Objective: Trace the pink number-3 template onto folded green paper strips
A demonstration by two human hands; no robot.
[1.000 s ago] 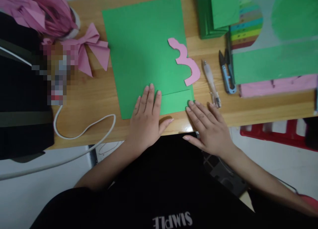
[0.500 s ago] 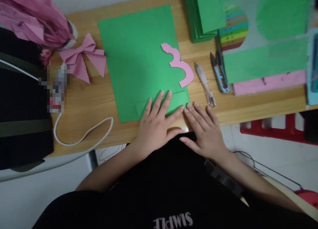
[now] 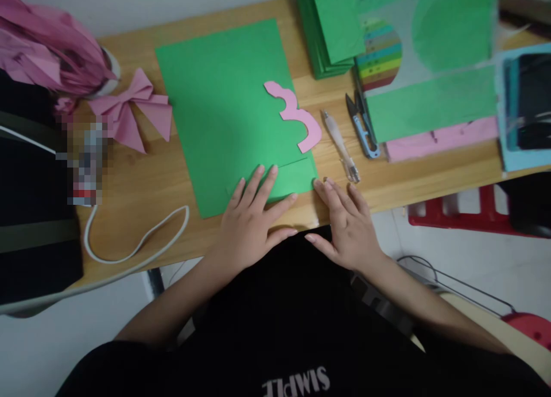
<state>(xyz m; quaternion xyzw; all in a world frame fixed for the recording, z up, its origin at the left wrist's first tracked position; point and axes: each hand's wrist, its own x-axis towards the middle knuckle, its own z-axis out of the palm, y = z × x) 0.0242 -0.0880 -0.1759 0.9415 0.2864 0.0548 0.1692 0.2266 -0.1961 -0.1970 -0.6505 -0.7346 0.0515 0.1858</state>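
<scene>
Pink bow (image 3: 130, 101) lies on the wooden surface (image 3: 150, 179). White cable (image 3: 107, 262) looped below it. Blue-handled snips (image 3: 360, 132) at right.

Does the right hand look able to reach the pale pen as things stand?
Probably yes: the right hand has fingertips close to the near end of the pale pen, with nothing visible between them.

Table (image 3: 396, 182) count: green sheet (image 3: 215, 104), one; green strip (image 3: 295, 176), one; pink curved cutout (image 3: 291, 111), one; pen (image 3: 339, 143), one; snips (image 3: 359, 125), one pair; loose pink bow (image 3: 131, 96), one; green stack (image 3: 338, 24), one, layers uncountable.
</scene>
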